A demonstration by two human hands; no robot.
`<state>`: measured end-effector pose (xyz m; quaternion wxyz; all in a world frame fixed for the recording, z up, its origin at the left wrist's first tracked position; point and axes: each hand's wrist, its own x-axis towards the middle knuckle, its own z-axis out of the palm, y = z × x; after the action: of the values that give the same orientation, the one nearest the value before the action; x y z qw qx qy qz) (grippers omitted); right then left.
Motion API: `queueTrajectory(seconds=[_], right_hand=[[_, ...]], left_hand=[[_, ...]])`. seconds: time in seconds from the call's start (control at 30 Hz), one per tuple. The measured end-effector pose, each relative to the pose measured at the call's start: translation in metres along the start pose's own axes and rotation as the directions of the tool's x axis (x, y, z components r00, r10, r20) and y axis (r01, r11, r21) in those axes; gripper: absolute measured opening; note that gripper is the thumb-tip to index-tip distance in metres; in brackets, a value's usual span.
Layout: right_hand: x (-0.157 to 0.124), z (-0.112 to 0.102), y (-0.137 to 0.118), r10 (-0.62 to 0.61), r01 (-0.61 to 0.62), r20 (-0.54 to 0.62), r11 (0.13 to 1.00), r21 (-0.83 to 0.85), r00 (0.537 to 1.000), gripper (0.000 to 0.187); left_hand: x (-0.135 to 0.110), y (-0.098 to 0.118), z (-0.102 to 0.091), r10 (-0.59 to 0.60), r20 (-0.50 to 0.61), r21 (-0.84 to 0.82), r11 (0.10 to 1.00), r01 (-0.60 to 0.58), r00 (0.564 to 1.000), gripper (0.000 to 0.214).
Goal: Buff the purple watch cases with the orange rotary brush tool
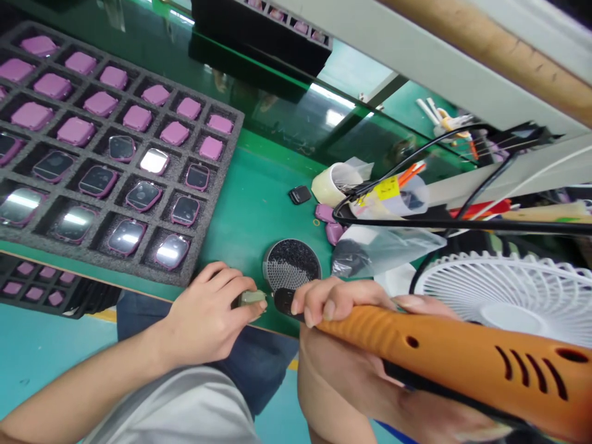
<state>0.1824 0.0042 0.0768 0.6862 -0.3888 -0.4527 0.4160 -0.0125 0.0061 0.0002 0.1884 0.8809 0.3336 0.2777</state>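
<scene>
Bare left hand (pixel 208 317) is kinda pinching, knuckles up, bare left forearm (pixel 97 382) angling in from lower left, while the bare right hand (pixel 354 297) is curled in a grip.

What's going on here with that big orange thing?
Someone's left hand holds a small greenish piece, and their right hand holds an orange tool. The tool's dark tip points toward the piece; I can't tell whether they touch. A round dish with tiny dark bits sits beyond, on the green table. To the left, a gray foam tray holds purple pieces, some showing dark, shiny faces.
</scene>
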Motion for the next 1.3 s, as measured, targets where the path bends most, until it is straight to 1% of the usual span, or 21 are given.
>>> queueTrajectory(seconds=[0.13,0.27,0.4,0.47,0.6,0.67,0.87,1.0,1.03,1.1,1.2,1.3], right_hand=[[0.000,0.000,0.005,-0.016,0.016,0.013,1.000,0.011,1.000,0.063],[-0.002,0.000,0.005,-0.012,0.012,0.012,1.000,0.000,1.000,0.062],[-0.005,0.004,0.005,-0.046,0.046,0.001,0.999,0.000,0.999,0.060],[-0.005,0.005,0.006,-0.062,0.062,-0.006,0.998,0.010,0.998,0.058],[-0.004,0.004,0.006,-0.035,0.035,0.071,0.999,0.005,0.997,0.042],[-0.004,0.005,0.004,-0.021,0.022,0.090,1.000,-0.008,0.996,0.040],[-0.008,0.010,0.007,-0.047,0.048,0.036,0.998,-0.027,0.998,0.041],[-0.005,0.007,0.014,-0.052,0.052,0.115,0.999,0.002,0.992,0.046],[-0.004,0.006,0.015,-0.060,0.059,0.114,0.998,0.009,0.992,0.047],[0.000,0.002,0.016,-0.083,0.082,0.072,0.996,0.023,0.994,0.050],[0.009,-0.007,0.017,-0.155,0.155,-0.008,0.987,0.031,0.988,0.054],[0.020,-0.014,0.019,-0.214,0.217,-0.096,0.976,0.019,0.972,0.050]], left_hand=[[0.000,0.001,-0.001,0.000,0.001,0.003,1.000,0.000,1.000,0.026],[0.001,0.001,-0.002,0.000,-0.003,0.005,1.000,0.000,1.000,0.024],[0.001,0.001,0.000,0.002,-0.013,0.020,1.000,-0.002,1.000,0.021],[0.001,0.000,0.002,0.007,-0.030,0.034,0.999,-0.006,1.000,0.018],[0.001,0.000,0.005,0.014,-0.061,0.037,0.999,-0.012,0.998,0.014],[0.000,0.000,0.005,0.015,-0.067,0.036,0.999,-0.013,0.998,0.013],[0.001,0.000,0.005,0.016,-0.080,0.027,1.000,-0.014,0.997,0.010],[0.001,-0.001,0.006,0.021,-0.077,0.043,0.999,-0.018,0.997,0.010],[0.001,-0.001,0.005,0.019,-0.071,0.046,0.999,-0.016,0.997,0.011],[0.001,-0.001,0.004,0.011,-0.039,0.053,0.999,-0.009,0.999,0.016],[0.001,-0.001,0.000,0.012,0.053,0.077,0.997,-0.016,0.999,0.034],[0.000,-0.001,-0.005,0.035,0.131,0.078,0.996,-0.045,0.991,0.054]])
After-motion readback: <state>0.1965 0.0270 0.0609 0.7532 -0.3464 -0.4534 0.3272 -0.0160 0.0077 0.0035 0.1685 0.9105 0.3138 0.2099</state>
